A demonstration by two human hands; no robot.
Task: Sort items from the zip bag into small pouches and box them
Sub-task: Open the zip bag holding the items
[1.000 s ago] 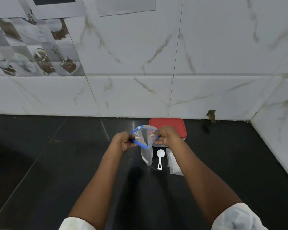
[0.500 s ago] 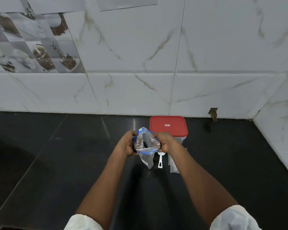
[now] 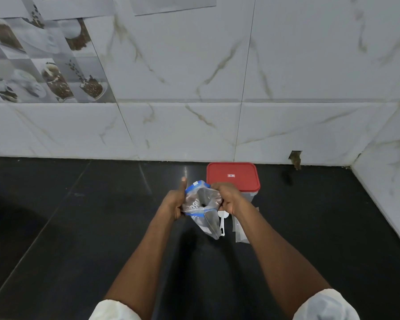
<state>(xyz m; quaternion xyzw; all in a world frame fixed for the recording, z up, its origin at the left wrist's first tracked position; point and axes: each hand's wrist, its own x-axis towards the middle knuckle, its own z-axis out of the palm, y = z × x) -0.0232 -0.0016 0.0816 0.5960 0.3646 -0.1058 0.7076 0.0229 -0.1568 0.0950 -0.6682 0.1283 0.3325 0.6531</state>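
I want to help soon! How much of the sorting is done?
Nothing looks done yet. The left hand and right hand grip the zip bag at its mouth. The scoop and small pouches lie on the counter, and the box has its red lid on. Filling and boxing remain.

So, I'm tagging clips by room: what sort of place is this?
Probably a kitchen: a dark polished counter meets a marble-look tiled wall with coffee-cup picture tiles, and a red-lidded box stands there.

White fabric, lower edge of frame: left sleeve [image 3: 114, 311] and right sleeve [image 3: 326, 304] end near the elbows. Forearms, left hand [image 3: 173, 204] and right hand [image 3: 229, 199] uncovered.
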